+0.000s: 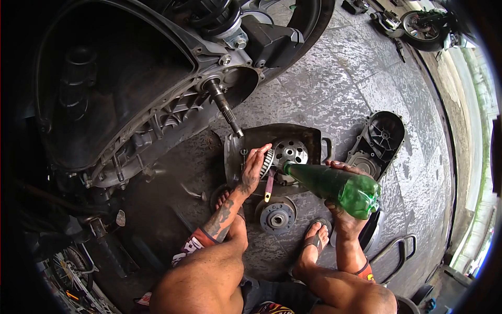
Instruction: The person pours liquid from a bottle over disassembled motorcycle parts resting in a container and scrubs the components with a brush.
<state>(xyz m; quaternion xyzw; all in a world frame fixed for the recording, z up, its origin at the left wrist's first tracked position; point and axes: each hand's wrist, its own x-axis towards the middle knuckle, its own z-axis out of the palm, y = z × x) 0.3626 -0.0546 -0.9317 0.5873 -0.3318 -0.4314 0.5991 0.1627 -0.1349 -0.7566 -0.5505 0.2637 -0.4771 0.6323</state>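
My left hand [254,170] grips a toothed drive belt [267,163] over a dark metal pan [251,137]. In my right hand [346,209] is a green plastic bottle [332,184], tilted so that its neck points left into the pan. A round metal clutch bell with holes [291,150] lies in the pan beside the bottle's neck. Below the belt, a brush with a pinkish handle [269,189] leans over the pan's near edge. A round clutch part [277,218] rests on the floor between my feet.
A large engine case [125,104] with a protruding splined shaft [226,107] fills the upper left, near a wheel [319,31]. A black cover [384,136] lies on the floor at the right. Farther off stands a motorcycle [423,29]. A bent metal stand [401,251] is at lower right.
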